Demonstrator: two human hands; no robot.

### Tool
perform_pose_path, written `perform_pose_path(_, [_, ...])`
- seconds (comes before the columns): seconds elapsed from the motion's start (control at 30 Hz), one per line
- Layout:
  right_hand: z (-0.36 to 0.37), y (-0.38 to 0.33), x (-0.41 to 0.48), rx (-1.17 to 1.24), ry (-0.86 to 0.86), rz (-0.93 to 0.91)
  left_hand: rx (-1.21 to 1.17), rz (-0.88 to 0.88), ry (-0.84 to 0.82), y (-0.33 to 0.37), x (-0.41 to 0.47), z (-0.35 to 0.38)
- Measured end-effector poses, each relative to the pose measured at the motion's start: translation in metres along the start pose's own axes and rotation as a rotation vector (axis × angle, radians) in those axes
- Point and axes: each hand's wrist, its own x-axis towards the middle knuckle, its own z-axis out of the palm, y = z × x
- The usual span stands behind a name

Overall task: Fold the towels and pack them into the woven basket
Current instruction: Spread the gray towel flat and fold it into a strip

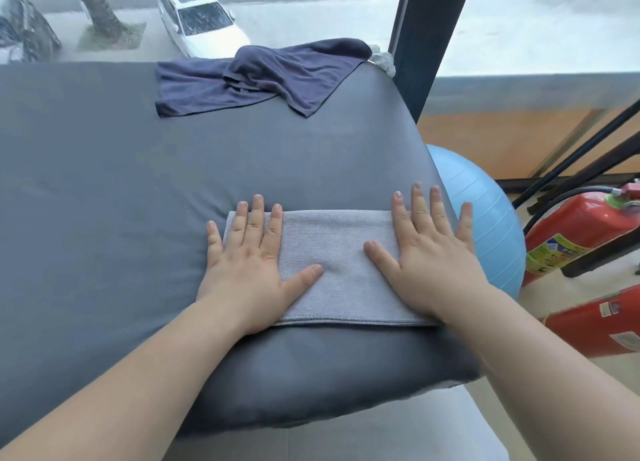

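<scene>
A light grey towel, folded into a flat rectangle, lies on the grey mattress near its right front corner. My left hand presses flat on the towel's left end with straight, spread fingers. My right hand presses flat on its right end the same way. A dark navy towel lies crumpled and unfolded at the far edge of the mattress by the window. No woven basket is in view.
A light blue exercise ball sits just right of the mattress. Two red fire extinguishers stand on the floor further right, beside black stand legs. A dark window post rises behind the mattress corner.
</scene>
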Motion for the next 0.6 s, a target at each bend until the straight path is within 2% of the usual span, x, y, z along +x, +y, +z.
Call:
perform_pose_path(0.1, [0.003, -0.04, -0.013, 0.034, 0.04, -0.184, -0.011, 0.001, -0.003, 0.0, 0.001, 0.0])
perform_pose_path(0.17, [0.013, -0.049, -0.017, 0.073, 0.021, -0.231, -0.024, 0.004, -0.004, 0.0, 0.0, 0.0])
perform_pose_path(0.37, [0.016, -0.003, -0.012, 0.089, -0.024, -0.045, -0.069, -0.03, 0.021, -0.006, -0.01, -0.007])
perform_pose_path(0.47, [0.015, -0.003, -0.013, 0.071, -0.026, -0.022, -0.052, -0.115, 0.043, -0.007, -0.015, -0.004])
perform_pose_path(0.6, [0.003, -0.023, -0.015, -0.027, 0.007, 0.009, -0.075, -0.141, 0.02, -0.006, -0.013, -0.002])
